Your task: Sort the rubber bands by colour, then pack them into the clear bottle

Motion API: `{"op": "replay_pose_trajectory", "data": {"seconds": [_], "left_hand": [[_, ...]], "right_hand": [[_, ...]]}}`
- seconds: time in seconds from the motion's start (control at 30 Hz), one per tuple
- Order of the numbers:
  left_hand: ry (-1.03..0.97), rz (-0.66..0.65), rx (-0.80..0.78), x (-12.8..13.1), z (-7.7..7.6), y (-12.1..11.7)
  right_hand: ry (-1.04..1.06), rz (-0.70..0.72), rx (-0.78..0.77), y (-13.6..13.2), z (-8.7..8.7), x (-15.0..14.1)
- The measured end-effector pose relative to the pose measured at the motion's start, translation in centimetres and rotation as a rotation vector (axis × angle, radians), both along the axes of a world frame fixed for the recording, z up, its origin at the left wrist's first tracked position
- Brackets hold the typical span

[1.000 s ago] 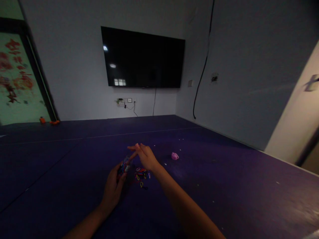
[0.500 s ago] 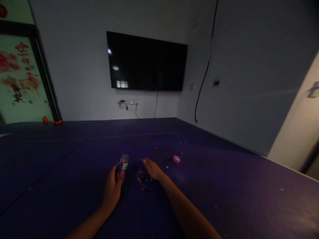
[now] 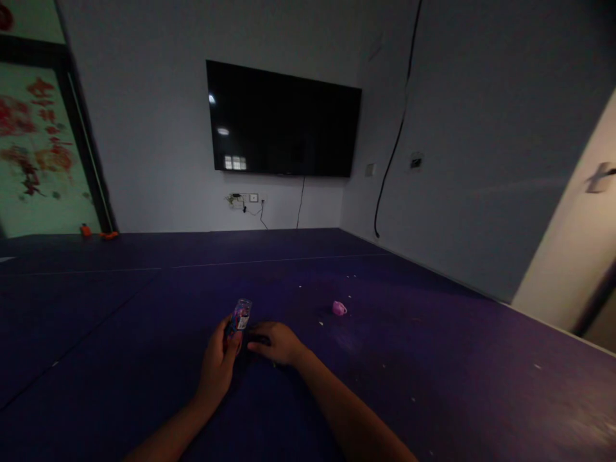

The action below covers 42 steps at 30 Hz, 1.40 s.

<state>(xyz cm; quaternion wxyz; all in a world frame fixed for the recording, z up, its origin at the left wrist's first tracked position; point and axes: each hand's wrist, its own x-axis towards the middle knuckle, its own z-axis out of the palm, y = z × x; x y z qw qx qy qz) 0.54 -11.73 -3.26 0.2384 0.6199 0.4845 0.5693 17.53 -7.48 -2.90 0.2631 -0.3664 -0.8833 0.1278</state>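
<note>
My left hand [image 3: 218, 362] is wrapped round a small clear jar [image 3: 242, 316], which tilts with its open mouth up and away from me. Colourful small loops that look like hair ties fill it, and a white label shows on its side. Close by on the right, my right hand [image 3: 280, 343] curls low over the floor where loose hair ties lie. Its fingers and thumb close round a dark bunch of them, mostly hidden under the palm. A speck of yellow [image 3: 274, 364] peeks out below the hand. Beyond it to the right sits a pink lid-like piece [image 3: 339, 308] with a loop.
The dark purple floor [image 3: 144, 359] has white scraps [image 3: 321, 323] scattered on it. A television [image 3: 283, 122] hangs on the far wall, with sockets and wires [image 3: 250, 200] below. Orange objects [image 3: 108, 235] lie by the door frame at the left. A black cable [image 3: 392, 144] dangles at the right.
My right hand drew back from the jar's mouth, then came down onto the loose hair ties and curled over them, hiding most. My left hand keeps the jar, now more plainly visible.
</note>
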Motion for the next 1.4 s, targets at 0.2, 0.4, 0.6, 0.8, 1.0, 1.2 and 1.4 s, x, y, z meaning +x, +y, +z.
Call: {"op": "replay_pose_trajectory", "data": {"seconds": [0.2,0.4,0.6,0.8,1.0,1.2,1.4], "left_hand": [[0.023,0.013,0.026,0.1,0.2,-0.1],[0.034,0.015,0.053,0.1,0.0,0.2],[0.025,0.002,0.045,0.1,0.0,-0.1],[0.034,0.013,0.035,0.1,0.0,0.1],[-0.007,-0.021,-0.004,0.1,-0.3,0.2],[0.027,-0.027,0.037,0.0,-0.4,0.3],[0.032,-0.046,0.016,0.1,-0.4,0.3]], "right_hand": [[-0.022,-0.002,0.078,-1.5,1.0,-0.3],[-0.162,-0.093,0.12,-2.5,0.0,-0.7],[-0.089,-0.331,0.088,-1.9,0.4,-0.4],[-0.126,-0.323,0.014,-2.6,-0.7,0.2],[0.018,-0.423,-0.007,-1.2,-1.1,0.4],[0.225,-0.642,-0.049,-1.3,-2.3,0.5],[0.209,-0.531,-0.074,-0.6,-2.2,-1.0]]}}
